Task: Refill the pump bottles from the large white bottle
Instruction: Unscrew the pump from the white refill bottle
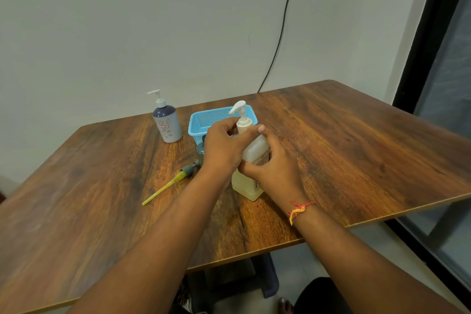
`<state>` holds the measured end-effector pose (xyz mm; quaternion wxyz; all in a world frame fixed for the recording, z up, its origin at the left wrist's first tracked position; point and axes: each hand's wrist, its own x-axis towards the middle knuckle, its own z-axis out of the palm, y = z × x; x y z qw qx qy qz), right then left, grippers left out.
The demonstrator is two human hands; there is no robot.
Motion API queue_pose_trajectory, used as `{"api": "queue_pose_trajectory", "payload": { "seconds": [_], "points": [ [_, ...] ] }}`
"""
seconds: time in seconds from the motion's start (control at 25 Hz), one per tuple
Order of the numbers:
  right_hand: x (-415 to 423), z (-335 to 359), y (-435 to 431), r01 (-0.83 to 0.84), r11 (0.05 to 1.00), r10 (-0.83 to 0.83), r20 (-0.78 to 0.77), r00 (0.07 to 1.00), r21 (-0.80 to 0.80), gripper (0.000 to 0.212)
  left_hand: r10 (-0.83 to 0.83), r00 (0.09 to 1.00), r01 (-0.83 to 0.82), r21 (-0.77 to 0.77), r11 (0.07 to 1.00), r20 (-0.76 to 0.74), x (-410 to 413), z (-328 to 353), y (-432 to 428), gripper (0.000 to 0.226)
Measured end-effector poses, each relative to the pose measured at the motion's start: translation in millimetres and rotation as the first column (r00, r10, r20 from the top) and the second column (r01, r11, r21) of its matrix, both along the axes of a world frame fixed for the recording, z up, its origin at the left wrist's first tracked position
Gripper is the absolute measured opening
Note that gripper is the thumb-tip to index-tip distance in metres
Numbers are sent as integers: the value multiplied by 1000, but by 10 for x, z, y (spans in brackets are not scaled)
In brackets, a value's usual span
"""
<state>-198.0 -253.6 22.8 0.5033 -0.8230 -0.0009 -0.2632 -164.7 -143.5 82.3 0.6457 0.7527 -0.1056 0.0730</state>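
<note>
Both hands are on the big, see-through white plastic bottle with yellowish liquid (251, 160), which stands near the middle of the brown wooden table (356, 140): the left hand (224, 146) curls its fingers around the neck under the white pump top (240, 112), and the right hand (274, 163) hugs the bottle's side. A grey pump with a yellow tube (170, 183) lies loose on the table, so I think one small bottle, mostly hidden behind the left hand, is open and waiting. The grey and dark blue pump bottle (167, 120) beside the blue plastic basket (216, 117) has its top on, so it looks like no pouring is going on yet.
</note>
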Motion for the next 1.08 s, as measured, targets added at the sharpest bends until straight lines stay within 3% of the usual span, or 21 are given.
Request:
{"api": "queue_pose_trajectory", "payload": {
  "seconds": [0.28, 0.56, 0.76, 1.08],
  "points": [
    [2, -7, 1, -8, 1000, 8, 7, 1000, -6, 83, -32, 999, 30, -89, 996, -17, -42, -48, 114, 37],
    [3, -14, 12, -1, 1000, 2, 5, 1000, -28, 82, -66, 998, 68, -98, 993, 22, -14, 4, 202, 39],
    [7, -10, 3, 3, 1000, -4, -9, 1000, -25, 82, -91, 995, 95, -80, 992, 47, -41, 109, 146, 24],
    [30, -26, 8, -1, 1000, 1, 7, 1000, -14, 80, -60, 998, 54, -280, 959, -12, 5, 303, 166, 24]
  ]
}}
